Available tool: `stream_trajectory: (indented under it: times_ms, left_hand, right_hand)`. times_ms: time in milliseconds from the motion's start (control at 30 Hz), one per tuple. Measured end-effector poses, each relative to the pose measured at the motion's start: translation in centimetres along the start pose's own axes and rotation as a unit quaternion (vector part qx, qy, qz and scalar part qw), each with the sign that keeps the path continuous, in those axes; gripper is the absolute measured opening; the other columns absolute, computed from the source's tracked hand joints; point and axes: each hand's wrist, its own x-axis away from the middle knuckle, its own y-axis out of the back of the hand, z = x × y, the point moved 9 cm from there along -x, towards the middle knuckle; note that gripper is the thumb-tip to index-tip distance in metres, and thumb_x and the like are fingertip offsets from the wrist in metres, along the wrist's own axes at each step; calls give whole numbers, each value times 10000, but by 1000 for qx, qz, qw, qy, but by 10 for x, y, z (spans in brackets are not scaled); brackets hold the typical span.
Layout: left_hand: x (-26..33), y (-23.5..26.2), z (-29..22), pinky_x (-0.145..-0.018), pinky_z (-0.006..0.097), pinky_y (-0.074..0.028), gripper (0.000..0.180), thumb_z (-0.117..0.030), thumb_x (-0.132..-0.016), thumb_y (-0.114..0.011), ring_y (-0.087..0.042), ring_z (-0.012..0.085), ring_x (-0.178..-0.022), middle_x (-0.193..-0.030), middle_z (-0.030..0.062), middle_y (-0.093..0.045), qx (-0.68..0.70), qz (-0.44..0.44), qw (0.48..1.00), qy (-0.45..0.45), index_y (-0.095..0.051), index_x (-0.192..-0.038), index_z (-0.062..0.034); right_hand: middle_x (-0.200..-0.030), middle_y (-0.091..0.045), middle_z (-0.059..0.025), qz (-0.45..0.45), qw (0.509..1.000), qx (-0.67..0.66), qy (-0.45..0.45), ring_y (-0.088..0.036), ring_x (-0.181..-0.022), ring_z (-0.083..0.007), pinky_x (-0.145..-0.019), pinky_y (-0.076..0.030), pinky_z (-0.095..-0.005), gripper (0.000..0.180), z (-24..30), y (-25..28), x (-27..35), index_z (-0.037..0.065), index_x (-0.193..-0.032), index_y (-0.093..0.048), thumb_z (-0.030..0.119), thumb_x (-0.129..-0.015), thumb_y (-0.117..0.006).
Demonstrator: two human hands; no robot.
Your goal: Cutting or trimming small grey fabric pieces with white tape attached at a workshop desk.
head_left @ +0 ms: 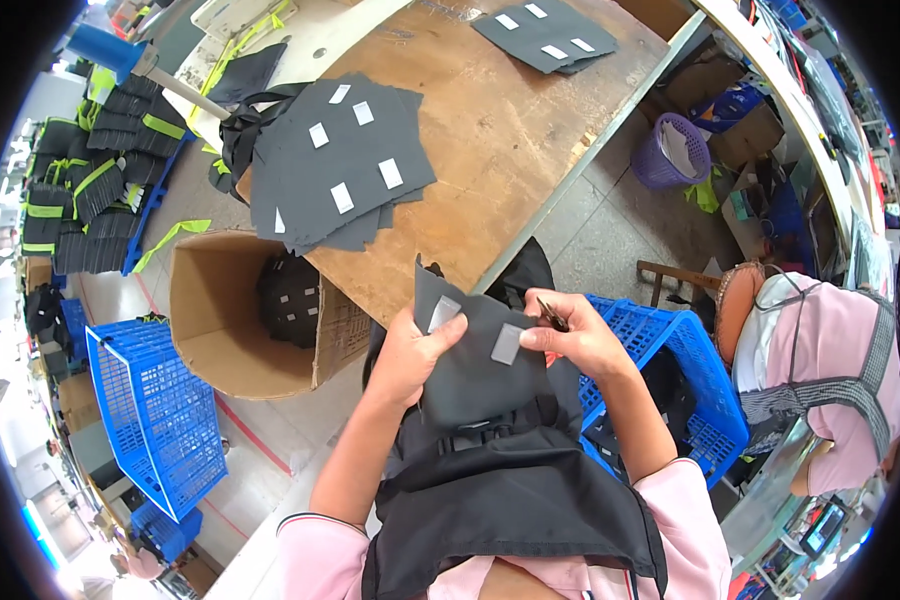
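Fingers of left hand (406,358) and right hand (583,338) gripping thin dark-grey flexible panel (473,374) bearing pale rectangular patches (507,345).

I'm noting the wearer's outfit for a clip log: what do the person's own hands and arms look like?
The left hand and right hand are ungloved, and the forearms are uncovered. The pale pink left sleeve and right sleeve are short, with narrow dark trim at the cuffs. No watch or bracelet shows.
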Motion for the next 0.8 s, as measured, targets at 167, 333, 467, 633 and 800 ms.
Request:
stream_trajectory:
  times_ms: [167, 333, 467, 633, 800]
  left_hand:
    - [-2, -8, -12, -794, 279, -441, 357, -212, -800, -696, -554, 119, -870, -943, 33, -600, -11, -34, 997, -68, -560, -1070, -22]
    - [-6, -1, -9, -781, 287, -456, 401, -170, -748, -740, -578, 131, -870, -958, 50, -613, -59, -21, 996, -56, -565, -1073, -13]
    - [-3, -3, -13, -753, 281, -467, 344, -108, -719, -751, -584, 129, -819, -917, 44, -600, 35, -40, 998, -23, -564, -993, -20]
    - [-2, 4, -16, -731, 269, -468, 293, -65, -721, -740, -571, 118, -792, -872, 22, -574, 2, -103, 993, -55, -551, -942, -27]
    - [4, 5, -32, -702, 262, -468, 270, -68, -726, -737, -565, 106, -779, -861, 19, -578, -31, -127, 986, -108, -556, -920, -24]
  right_hand:
    - [-702, -420, 36, -87, 982, 103, 131, -403, -629, -35, -521, -322, -211, 217, 36, -7, -7, 37, -681, -477, 116, -776, -655]
    - [-783, -471, -10, -220, 933, 156, 238, -452, -665, -67, -622, -382, -217, 158, 42, -4, 3, 10, -892, -548, 56, -773, -641]
    - [-868, -516, -84, -320, 831, 336, 306, -528, -583, -177, -523, -446, -295, 328, 54, -10, 48, 59, -1023, -559, 65, -723, -692]
    - [-840, -530, -122, -280, 796, 419, 335, -553, -588, -213, -505, -459, -286, 323, 56, -18, 54, 49, -966, -590, 14, -672, -719]
    - [-825, -545, -127, -270, 777, 427, 375, -562, -598, -226, -518, -476, -296, 314, 66, -19, 51, 43, -947, -603, 15, -659, -724]
